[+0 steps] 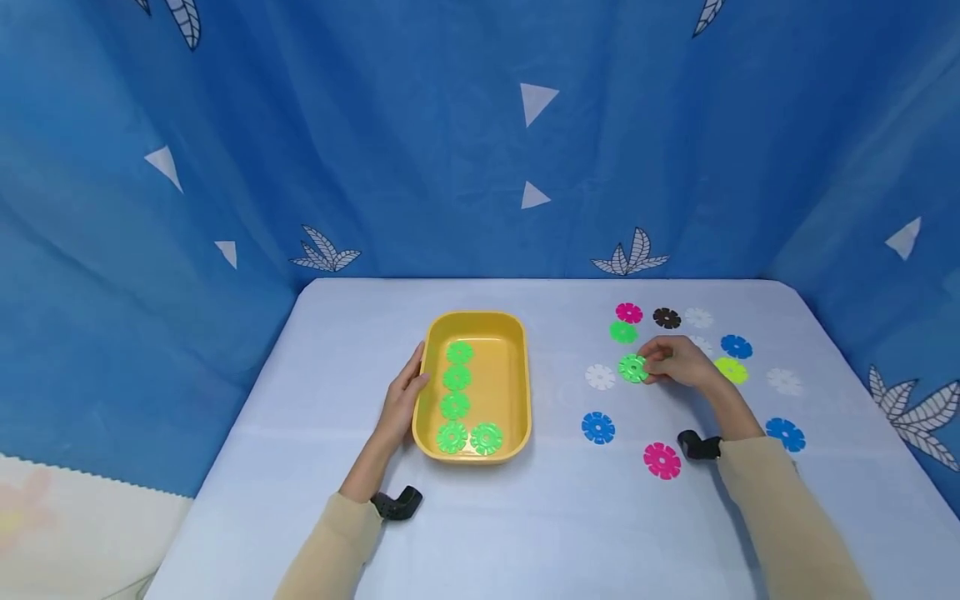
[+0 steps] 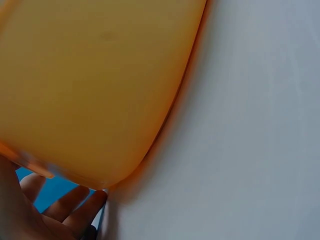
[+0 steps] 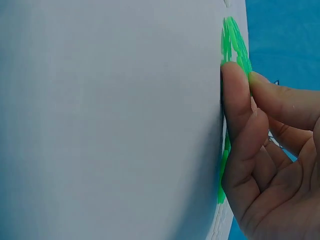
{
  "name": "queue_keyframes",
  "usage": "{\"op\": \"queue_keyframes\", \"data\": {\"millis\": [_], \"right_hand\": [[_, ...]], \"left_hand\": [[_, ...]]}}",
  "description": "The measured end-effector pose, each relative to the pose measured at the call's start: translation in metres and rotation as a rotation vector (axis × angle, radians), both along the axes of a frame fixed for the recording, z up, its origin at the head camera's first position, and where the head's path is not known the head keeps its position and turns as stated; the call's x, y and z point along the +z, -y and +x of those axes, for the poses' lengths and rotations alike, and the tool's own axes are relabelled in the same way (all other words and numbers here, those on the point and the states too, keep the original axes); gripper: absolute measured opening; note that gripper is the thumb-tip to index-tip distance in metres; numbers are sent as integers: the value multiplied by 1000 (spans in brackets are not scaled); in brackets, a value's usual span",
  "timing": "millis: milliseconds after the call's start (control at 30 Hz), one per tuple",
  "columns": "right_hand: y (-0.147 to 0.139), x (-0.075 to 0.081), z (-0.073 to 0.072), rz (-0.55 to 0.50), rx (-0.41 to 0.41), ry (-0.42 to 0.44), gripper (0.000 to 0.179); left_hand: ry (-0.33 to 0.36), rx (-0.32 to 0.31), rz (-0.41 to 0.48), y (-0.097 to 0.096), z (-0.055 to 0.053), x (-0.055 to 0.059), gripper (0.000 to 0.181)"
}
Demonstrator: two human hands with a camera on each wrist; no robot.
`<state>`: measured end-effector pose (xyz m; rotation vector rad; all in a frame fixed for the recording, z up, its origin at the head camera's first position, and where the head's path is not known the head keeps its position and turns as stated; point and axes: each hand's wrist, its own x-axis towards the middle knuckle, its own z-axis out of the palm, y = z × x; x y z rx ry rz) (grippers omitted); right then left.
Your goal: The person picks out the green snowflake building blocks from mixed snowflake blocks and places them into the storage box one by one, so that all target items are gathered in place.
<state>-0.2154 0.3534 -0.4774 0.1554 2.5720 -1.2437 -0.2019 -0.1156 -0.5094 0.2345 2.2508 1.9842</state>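
Observation:
My left hand point(image 1: 402, 402) holds the left side of a yellow tray point(image 1: 525, 392), its thumb at the rim. In the left wrist view, the fingers point(image 2: 75, 212) touch the tray's outer wall point(image 2: 95, 100). Several green snowflake discs lie in the tray, in a column with one beside the bottom disc point(image 1: 452, 437). Over on the right, my right hand point(image 1: 677, 362) pinches a green snowflake disc point(image 1: 632, 368) between thumb and finger. The right wrist view shows this disc point(image 3: 240, 47) nearly edge-on, tilted off the white tabletop.
Around my right hand lie loose discs: green point(image 1: 623, 332), pink point(image 1: 629, 312), black point(image 1: 667, 318), white point(image 1: 600, 377), yellow-green point(image 1: 731, 370) and blue point(image 1: 597, 427). Nearer me are a pink disc point(image 1: 662, 461) and a blue one point(image 1: 785, 434) by the right sleeve. A blue curtain point(image 1: 450, 150) hangs behind the table.

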Motion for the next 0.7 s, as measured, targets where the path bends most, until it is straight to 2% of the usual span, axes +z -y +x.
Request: {"op": "queue_keyframes", "data": {"millis": [167,267,400,500,700], "right_hand": [[14,-10,3,-39,-30,6,34],[15,-7,5,-46,-29,23,35],[8,11,5,-4,-21,7,36],[10,26,1,13,3,-22,38],[35,50,-7,-27,84,-70,36]], "left_hand": [[-7,-3,-17,15,-5,-2,54],[-3,0,-6,14,-4,-3,54],[-11,-28,18,5,-6,-4,53],[-21,-28,29,-1,-7,-4,53],[-25,-4,29,1,-6,-5,53]]}}
